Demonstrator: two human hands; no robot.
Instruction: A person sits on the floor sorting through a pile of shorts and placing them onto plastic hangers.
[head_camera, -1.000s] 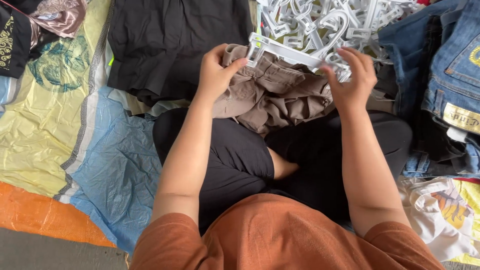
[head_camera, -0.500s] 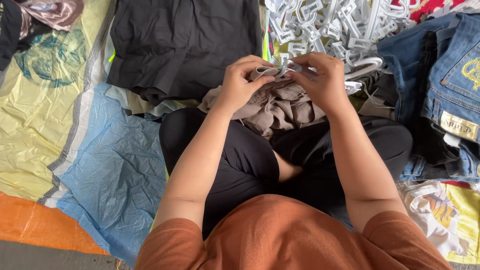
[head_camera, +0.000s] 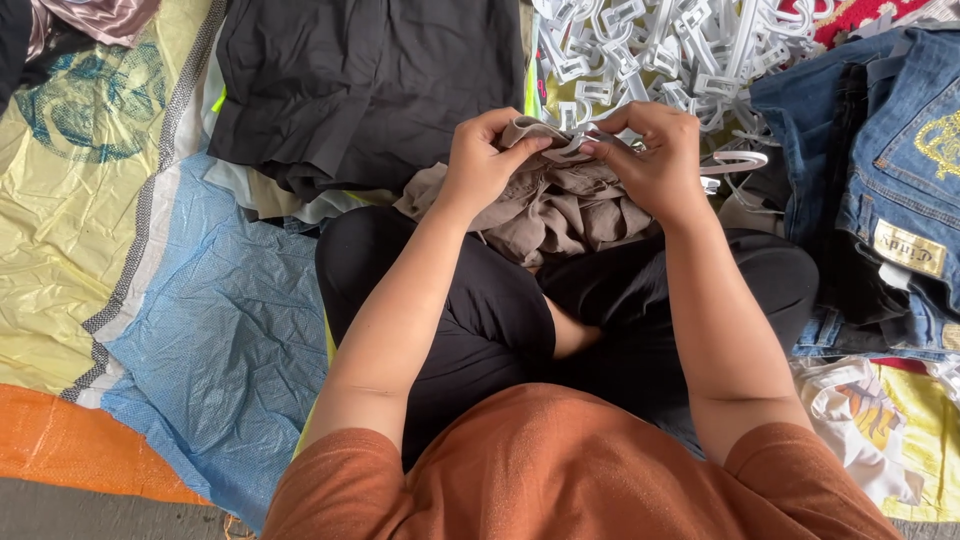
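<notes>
The left hand (head_camera: 480, 165) and right hand (head_camera: 655, 160) both pinched the top edge of a soft brown garment (head_camera: 560, 210) and a white clip hanger (head_camera: 575, 140). It lay bunched on the lap, near the hanger pile (head_camera: 680, 50). It looked light and floppy, so the edge seemed best to hold.

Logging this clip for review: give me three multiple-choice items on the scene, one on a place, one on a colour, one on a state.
1. Where does the pile of white hangers lie?
A. beyond the hands
B. on the orange mat
C. under the jeans

2. What colour is the garment on the lap?
A. red
B. grey-brown
C. blue

3. How do the left hand and right hand stand?
A. both flat on the floor
B. both pinching the garment's edge at a white hanger clip
C. one raised, empty

Answers: 1 A, heap at top; 2 B, taupe cloth; 3 B, fingertips meet on it.
</notes>
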